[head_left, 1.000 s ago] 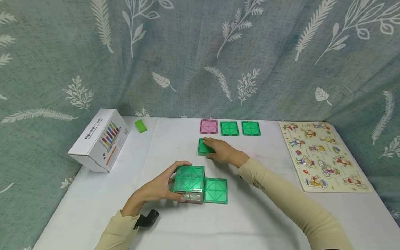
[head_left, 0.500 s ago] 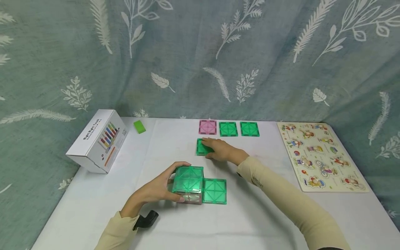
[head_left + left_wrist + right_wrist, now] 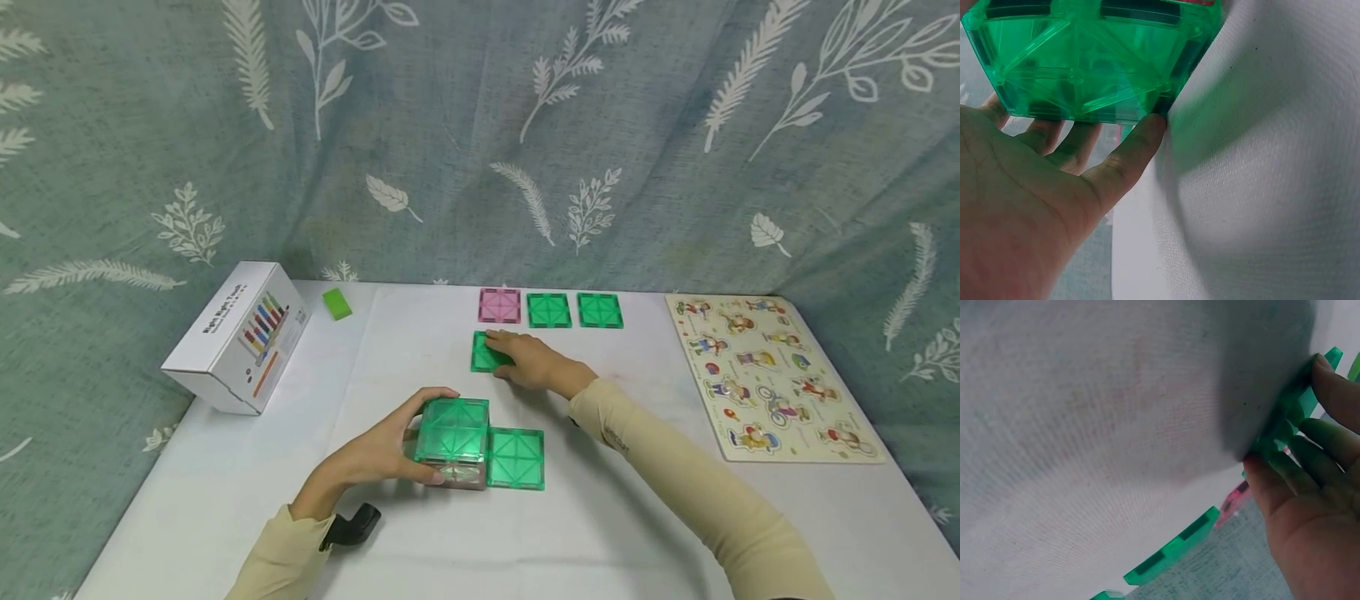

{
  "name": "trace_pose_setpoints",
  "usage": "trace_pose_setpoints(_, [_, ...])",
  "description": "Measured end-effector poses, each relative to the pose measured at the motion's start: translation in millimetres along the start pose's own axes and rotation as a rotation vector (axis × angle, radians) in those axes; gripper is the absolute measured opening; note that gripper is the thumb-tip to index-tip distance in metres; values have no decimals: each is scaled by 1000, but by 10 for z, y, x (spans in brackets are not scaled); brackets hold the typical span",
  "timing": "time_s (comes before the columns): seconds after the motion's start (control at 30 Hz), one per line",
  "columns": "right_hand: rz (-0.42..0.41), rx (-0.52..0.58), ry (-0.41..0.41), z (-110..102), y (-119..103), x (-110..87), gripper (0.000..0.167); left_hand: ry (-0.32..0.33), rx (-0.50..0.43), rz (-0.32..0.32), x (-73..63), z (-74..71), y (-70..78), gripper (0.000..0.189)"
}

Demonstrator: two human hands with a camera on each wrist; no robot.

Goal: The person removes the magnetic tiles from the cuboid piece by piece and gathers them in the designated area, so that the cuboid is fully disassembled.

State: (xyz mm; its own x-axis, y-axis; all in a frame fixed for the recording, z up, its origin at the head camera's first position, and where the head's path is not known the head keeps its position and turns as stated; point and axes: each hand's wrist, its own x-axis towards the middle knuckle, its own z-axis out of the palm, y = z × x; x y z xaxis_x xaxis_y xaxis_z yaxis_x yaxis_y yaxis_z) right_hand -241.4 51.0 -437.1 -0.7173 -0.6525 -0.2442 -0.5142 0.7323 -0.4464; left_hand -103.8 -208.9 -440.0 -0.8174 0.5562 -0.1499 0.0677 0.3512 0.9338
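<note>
- In the head view, the green cube (image 3: 453,429) shows a top panel and a pinkish front side; the left wrist view adds a close look at a clear green face with raised ribs and dark strips along its edge.
- The left hand's (image 3: 371,450) grip is clamped on the cube from its left side, thumb low and toward the front, fingers spread toward its back.
- The right wrist view brings out what the head view hides: fingertips of the right hand (image 3: 534,363) at both ends of a held green tile (image 3: 486,353).
- That grip is closed on the tile, which lies behind the cube and slightly to its right, partly covered by the fingers.
- A flat square tile (image 3: 516,458), see-through green plastic, lies just beside the cube on its right.
- Farther behind the cube, a pink tile (image 3: 499,306) and two green ones (image 3: 549,310) (image 3: 600,310) form a row.
- Well left and behind the cube are a light-green block (image 3: 337,304) and a white cardboard box (image 3: 236,337); well right is a picture board (image 3: 772,379).
- White woven cloth covers the bench (image 3: 420,567); a leaf-print curtain (image 3: 450,142) hangs behind.
</note>
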Motion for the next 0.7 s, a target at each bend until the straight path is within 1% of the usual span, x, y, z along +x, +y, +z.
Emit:
trace_pose_setpoints(0.2, [-3,19,25,1,7,8,64,4,0,-2,-14,-3,14,97])
trace_pose_setpoints(0.43, [-10,33,50,-4,32,11,63,-3,12,3,14,-10,20,97])
trace_pose_setpoints(0.6, [-17,51,65,-3,33,-4,61,-1,-3,4,11,-10,25,97])
trace_pose_setpoints(0.7, [-38,59,98,12,30,-25,56,1,-13,-2,-6,5,20,97])
